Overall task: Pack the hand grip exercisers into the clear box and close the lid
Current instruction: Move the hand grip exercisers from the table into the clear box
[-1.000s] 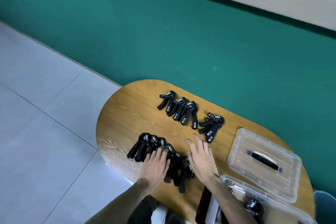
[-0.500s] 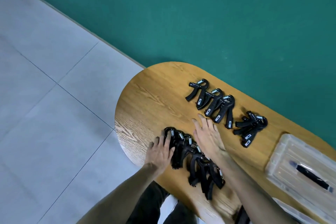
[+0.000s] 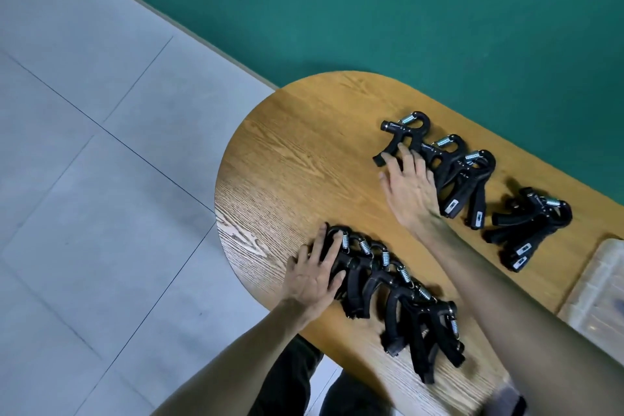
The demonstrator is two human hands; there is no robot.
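Black hand grip exercisers with metal springs lie in three groups on the wooden table (image 3: 297,159). The near row (image 3: 401,300) holds several, overlapping along the front edge. My left hand (image 3: 315,272) lies flat on the leftmost one of that row, fingers spread. The far group (image 3: 462,172) has three; my right hand (image 3: 410,191) rests on its left exercisers, fingers extended. A smaller pile (image 3: 530,228) sits to the right, untouched. Only a corner of the clear lid (image 3: 594,294) shows at the right edge; the clear box itself is out of view.
The table's rounded left end juts over a grey tiled floor (image 3: 101,179). A green wall (image 3: 371,10) runs behind the table. My dark trousers (image 3: 293,382) show below the front edge.
The view swung left, so the box dropped out of frame. My right hand moved from the near row up to the far group. My left hand shifted to the near row's left end.
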